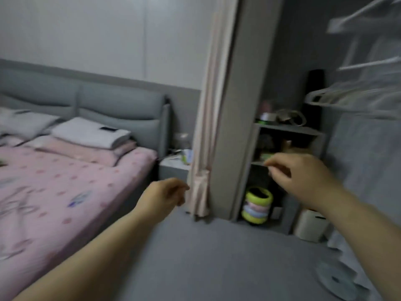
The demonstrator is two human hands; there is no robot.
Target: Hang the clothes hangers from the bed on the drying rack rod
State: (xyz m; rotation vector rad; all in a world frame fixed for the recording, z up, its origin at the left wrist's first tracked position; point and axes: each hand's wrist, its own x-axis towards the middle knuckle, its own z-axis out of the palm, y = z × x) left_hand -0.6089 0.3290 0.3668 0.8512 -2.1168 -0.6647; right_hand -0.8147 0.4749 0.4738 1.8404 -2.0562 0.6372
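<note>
The bed (65,181), under a pink printed sheet, spreads to the left of the left hand and below it. No hanger shows plainly on the part in view. A small dark shape at the bed's far-left edge is too blurred to name.

The drying rack (368,66) stands above and to the right of the right hand, its pale rods smeared by motion. White hangers (321,98) already hang there, up and just right of that hand.

Judging by those, the ones to fetch are thin moulded plastic, so they should be light, stiff and smooth, and they won't sag or crush. A hanger is probably best taken at the neck under the hook, or along one shoulder bar, so the hook stays free to drop over the rod. Taking several at once risks the hooks tangling.

A grey shelf unit (288,129) sits just behind the right hand, and a pale curtain (201,192) hangs between the two hands.

The right hand (303,177) reaches forward with loosely curled fingers, its fingertips in front of a shelf edge. Whether they touch it cannot be told, and it appears to hold nothing. The left hand (162,194) is extended lower, near the bed's corner. Its fingers are also loosely curled and it looks empty, though blur softens both hands.
</note>
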